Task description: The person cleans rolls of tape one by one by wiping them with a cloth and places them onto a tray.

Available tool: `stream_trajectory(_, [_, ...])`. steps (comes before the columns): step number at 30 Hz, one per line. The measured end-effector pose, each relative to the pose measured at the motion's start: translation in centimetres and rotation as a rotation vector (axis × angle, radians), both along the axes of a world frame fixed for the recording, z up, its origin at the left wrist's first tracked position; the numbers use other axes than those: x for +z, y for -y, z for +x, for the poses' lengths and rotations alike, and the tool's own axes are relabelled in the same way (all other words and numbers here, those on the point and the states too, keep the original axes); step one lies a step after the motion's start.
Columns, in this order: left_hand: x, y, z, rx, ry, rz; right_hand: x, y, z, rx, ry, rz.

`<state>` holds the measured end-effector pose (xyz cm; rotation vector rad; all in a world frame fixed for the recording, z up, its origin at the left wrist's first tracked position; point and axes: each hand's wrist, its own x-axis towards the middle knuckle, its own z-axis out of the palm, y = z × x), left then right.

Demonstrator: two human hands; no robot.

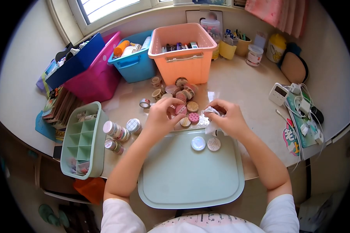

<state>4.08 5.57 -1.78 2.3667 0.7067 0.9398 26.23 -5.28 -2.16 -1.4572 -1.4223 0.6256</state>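
Note:
My left hand (162, 115) is over the pile of decorative tape rolls (180, 94), thumb and fingers curved but apart. A pink roll (180, 110) lies by its fingertips; whether they touch is unclear. Pinched in my right hand (230, 117) is a crumpled white tissue or wrap (211, 126). Beneath it lies crinkled clear plastic (203, 121). A pink dotted roll (193, 117) and a gold roll (192, 106) sit between the hands. On the pale green lid (190, 174) lie a light blue roll (198, 143) and a whitish patterned roll (214, 144).
Stacked tape rolls (116, 131) stand left of my forearm, beside a divided green box (101, 149). Orange (186, 66), blue (135, 69) and magenta (95, 83) bins line the back. Cables and a white device (279, 94) are at right.

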Motion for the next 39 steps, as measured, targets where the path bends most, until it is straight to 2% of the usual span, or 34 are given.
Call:
stream_trajectory(1, [0.4,0.4,0.1,-0.007,-0.002,-0.004,0.0,0.0,-0.1,0.017,-0.061,0.005])
stream_trajectory(3, [1.3,2.0,0.5,-0.096,0.301,-0.630,0.3,0.2,-0.5,0.022,-0.123,0.008])
stream_trajectory(5, [1.2,3.5,1.0,-0.231,0.400,-0.680,1.1,1.0,-1.4,0.122,-0.425,0.011])
stream_trajectory(6, [1.2,4.3,1.1,-0.253,0.401,-0.702,1.3,1.4,-1.8,0.111,-0.424,0.000])
stream_trajectory(8, [1.2,5.1,1.2,-0.294,0.423,-0.741,1.8,2.0,-2.5,0.146,-0.599,-0.054])
stream_trajectory(12, [1.8,5.4,0.9,-0.313,0.436,-0.637,2.1,2.5,-2.8,0.141,-0.611,-0.041])
stream_trajectory(15, [1.8,4.9,0.6,-0.258,0.342,-0.689,2.7,2.8,-2.9,0.109,-0.585,-0.050])
stream_trajectory(18, [0.5,4.7,1.1,-0.225,0.382,-0.705,2.9,2.7,-2.4,0.045,-0.577,-0.025])
stream_trajectory(20, [-0.5,4.7,1.4,-0.235,0.399,-0.739,2.3,2.5,-2.1,-0.080,-0.132,0.236])
stream_trajectory(21, [-0.9,4.8,1.5,-0.239,0.412,-0.772,2.0,2.4,-2.2,-0.083,-0.131,0.232])
stream_trajectory(23, [-1.3,5.0,1.5,-0.261,0.429,-0.826,1.4,2.0,-2.7,0.128,0.340,0.514])
stream_trajectory(25, [-1.9,4.8,1.5,-0.286,0.423,-0.746,1.5,1.9,-2.4,0.175,0.307,0.496])
stream_trajectory(27, [-2.1,4.6,1.6,-0.263,0.449,-0.790,2.5,1.7,-0.5,0.302,0.310,0.325])
stream_trajectory(29, [-1.9,4.6,1.6,-0.261,0.476,-0.854,2.0,1.4,-0.5,0.251,0.319,0.345])
stream_trajectory(31, [-2.3,4.5,1.8,-0.273,0.505,-0.831,1.4,1.3,-1.4,0.255,0.197,0.380])
stream_trajectory(33, [-2.1,4.6,1.7,-0.284,0.523,-0.805,1.2,1.4,-1.4,0.249,0.200,0.376])
stream_trajectory(35, [-0.9,4.5,1.4,-0.283,0.412,-0.842,0.9,1.3,-1.5,0.103,0.062,0.297])
stream_trajectory(36, [-0.6,4.5,1.5,-0.285,0.414,-0.833,0.8,1.4,-1.7,0.086,-0.046,0.232])
stream_trajectory(37, [-0.5,4.7,1.6,-0.302,0.456,-0.873,0.8,1.5,-1.9,0.086,-0.047,0.232])
stream_trajectory(39, [-0.2,4.8,1.6,-0.338,0.488,-0.910,0.9,1.8,-2.7,0.051,-0.395,0.124])
